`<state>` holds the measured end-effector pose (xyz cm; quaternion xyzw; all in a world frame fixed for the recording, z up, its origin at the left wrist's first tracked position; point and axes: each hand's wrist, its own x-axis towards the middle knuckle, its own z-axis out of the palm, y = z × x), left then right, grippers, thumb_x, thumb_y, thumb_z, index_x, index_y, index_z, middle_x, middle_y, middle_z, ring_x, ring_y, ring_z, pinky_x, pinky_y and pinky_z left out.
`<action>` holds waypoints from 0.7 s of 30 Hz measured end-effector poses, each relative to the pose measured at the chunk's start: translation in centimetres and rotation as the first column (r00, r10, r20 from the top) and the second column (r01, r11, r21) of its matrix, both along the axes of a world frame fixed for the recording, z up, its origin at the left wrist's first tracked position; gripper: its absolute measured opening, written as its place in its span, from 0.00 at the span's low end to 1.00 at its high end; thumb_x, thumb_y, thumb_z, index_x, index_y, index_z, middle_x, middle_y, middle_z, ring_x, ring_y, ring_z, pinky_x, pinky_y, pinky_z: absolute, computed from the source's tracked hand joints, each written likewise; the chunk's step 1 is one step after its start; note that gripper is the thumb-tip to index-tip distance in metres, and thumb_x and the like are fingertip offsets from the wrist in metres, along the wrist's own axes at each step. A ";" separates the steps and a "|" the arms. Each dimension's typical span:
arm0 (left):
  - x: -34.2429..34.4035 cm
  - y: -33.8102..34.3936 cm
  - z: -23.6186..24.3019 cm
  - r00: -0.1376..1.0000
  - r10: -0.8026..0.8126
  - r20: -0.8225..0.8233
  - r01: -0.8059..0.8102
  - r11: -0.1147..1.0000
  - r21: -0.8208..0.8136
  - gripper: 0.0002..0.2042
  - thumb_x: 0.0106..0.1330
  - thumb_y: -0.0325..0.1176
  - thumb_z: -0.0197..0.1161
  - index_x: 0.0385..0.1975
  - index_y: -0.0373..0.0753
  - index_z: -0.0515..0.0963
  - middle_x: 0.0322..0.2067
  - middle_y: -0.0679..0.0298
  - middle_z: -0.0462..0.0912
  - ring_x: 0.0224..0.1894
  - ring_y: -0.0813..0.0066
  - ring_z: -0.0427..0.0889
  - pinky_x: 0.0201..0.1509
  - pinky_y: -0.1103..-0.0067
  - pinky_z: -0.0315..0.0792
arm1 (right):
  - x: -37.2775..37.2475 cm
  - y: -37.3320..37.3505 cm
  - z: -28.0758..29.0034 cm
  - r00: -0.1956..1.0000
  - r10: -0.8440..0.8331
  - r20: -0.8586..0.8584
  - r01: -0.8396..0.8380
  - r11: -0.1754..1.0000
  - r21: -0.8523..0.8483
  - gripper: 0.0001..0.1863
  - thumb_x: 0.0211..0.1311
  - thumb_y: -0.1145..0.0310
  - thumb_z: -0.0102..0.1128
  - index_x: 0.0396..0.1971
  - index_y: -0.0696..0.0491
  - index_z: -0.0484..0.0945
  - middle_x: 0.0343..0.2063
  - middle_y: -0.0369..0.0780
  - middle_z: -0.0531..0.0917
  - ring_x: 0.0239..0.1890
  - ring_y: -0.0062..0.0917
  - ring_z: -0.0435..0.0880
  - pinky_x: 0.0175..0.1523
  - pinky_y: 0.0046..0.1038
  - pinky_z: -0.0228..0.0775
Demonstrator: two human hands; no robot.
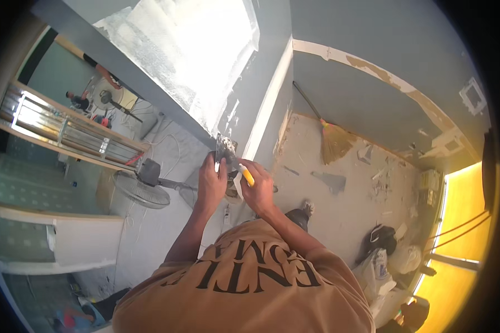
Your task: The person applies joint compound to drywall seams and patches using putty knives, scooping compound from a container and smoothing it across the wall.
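Both my hands are together in front of my chest, close to the lower end of the white-patched wall. My right hand (258, 188) is closed around a putty knife with a yellow and white handle (247, 175). My left hand (210, 180) grips a dark, flat blade (219, 157), its handle hidden. White putty (226, 144) lies in lumps where the two tools meet; I cannot tell which blade carries most of it. Just beyond, a bright white skim-coated patch (189, 50) covers part of the grey wall.
A broom (337, 141) leans against the grey wall on the right, with scraps on the floor nearby. On the left stand a pedestal fan (141, 188) and metal wall framing (66, 130). White bags (375, 269) lie at the lower right. Other people are visible at left.
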<state>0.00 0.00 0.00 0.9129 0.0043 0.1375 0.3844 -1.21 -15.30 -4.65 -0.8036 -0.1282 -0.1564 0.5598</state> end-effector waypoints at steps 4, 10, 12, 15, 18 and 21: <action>0.6 0.3 1.0 0.995 -0.094 0.024 0.094 0.995 0.036 0.09 0.73 0.28 0.56 0.44 0.28 0.73 0.36 0.39 0.81 0.41 0.33 0.80 0.41 0.56 0.73 | -0.2 1.9 0.6 0.996 -0.091 -0.008 0.092 0.994 0.052 0.29 0.51 0.80 0.63 0.57 0.49 0.80 0.49 0.42 0.85 0.47 0.40 0.85 0.51 0.38 0.79; 1.5 1.9 0.2 0.985 -0.165 0.041 0.161 0.982 0.096 0.09 0.73 0.28 0.56 0.43 0.28 0.74 0.36 0.39 0.81 0.40 0.34 0.81 0.40 0.56 0.73 | -0.2 2.3 1.8 0.991 -0.087 -0.098 0.092 0.994 0.052 0.27 0.50 0.80 0.63 0.55 0.52 0.80 0.47 0.46 0.86 0.44 0.43 0.86 0.49 0.40 0.79; 1.8 2.3 -0.2 0.984 -0.177 0.034 0.173 0.981 0.088 0.09 0.73 0.29 0.56 0.44 0.28 0.75 0.36 0.39 0.81 0.40 0.34 0.81 0.39 0.56 0.73 | 0.1 2.5 2.0 0.991 -0.072 -0.116 0.079 0.995 0.060 0.28 0.50 0.80 0.63 0.55 0.52 0.80 0.47 0.47 0.86 0.45 0.44 0.86 0.49 0.40 0.79; 2.1 2.4 -0.9 0.981 -0.178 0.071 0.167 0.976 0.139 0.10 0.73 0.29 0.57 0.45 0.28 0.75 0.37 0.38 0.81 0.40 0.34 0.81 0.39 0.55 0.74 | 0.5 3.0 2.0 0.992 -0.079 -0.095 0.086 0.993 0.076 0.28 0.50 0.81 0.62 0.56 0.54 0.79 0.49 0.48 0.85 0.47 0.46 0.86 0.52 0.39 0.79; 2.2 2.4 -0.5 0.981 -0.189 0.052 0.183 0.978 0.099 0.11 0.73 0.30 0.57 0.46 0.27 0.75 0.37 0.38 0.81 0.40 0.33 0.81 0.39 0.55 0.74 | 0.7 3.4 1.9 0.996 -0.073 -0.054 0.078 0.992 0.095 0.29 0.48 0.82 0.61 0.56 0.54 0.79 0.50 0.48 0.85 0.49 0.46 0.85 0.54 0.39 0.79; 2.2 2.5 -0.7 0.981 -0.185 0.053 0.178 0.977 0.116 0.10 0.74 0.29 0.56 0.46 0.27 0.74 0.36 0.38 0.81 0.40 0.33 0.81 0.38 0.54 0.74 | 0.9 3.8 1.8 0.992 -0.109 -0.062 0.115 0.987 0.109 0.30 0.47 0.83 0.60 0.56 0.54 0.79 0.50 0.48 0.85 0.49 0.47 0.85 0.54 0.39 0.79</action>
